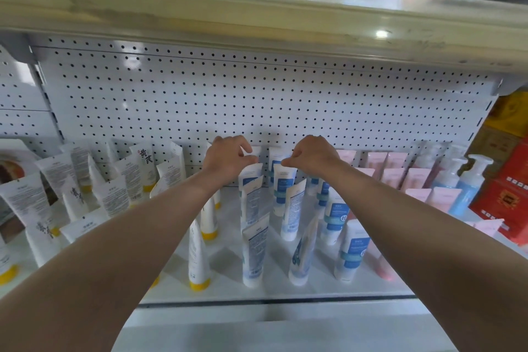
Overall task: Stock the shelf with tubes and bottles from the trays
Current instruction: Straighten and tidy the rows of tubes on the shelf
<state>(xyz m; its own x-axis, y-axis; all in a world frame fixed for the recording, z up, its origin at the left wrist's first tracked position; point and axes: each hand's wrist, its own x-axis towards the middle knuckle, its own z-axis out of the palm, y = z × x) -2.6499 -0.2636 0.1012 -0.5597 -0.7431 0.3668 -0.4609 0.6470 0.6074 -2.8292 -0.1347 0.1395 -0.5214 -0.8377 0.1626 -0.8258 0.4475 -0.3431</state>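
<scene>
1. Both hands are reached to the back of the shelf (pixel 285 288), near the pegboard wall (pixel 257 100). The left hand (pixel 228 157) is pinched on the crimped top of a blue-and-white tube (pixel 251 188); the right hand (pixel 311 156) is pinched on the top of the neighbouring blue-and-white tube (pixel 284 191). The hands are held apart, each with its own tube.

2. Blue tubes are stood cap-down in rows in the middle of the shelf, with white tubes with yellow caps (pixel 197 254) to the left and pink tubes (pixel 414 177) to the right. Pump bottles (pixel 468 183) are stood at the far right. No trays can be seen.

3. Each held tube is set with its long axis near upright, directly below the fingers pinching it. The left one is leaned slightly.

4. By judgement, the two tubes are being seated in the back rows; release would be called for only once each stands square on its cap, since a lean could topple neighbours just in front.
</scene>
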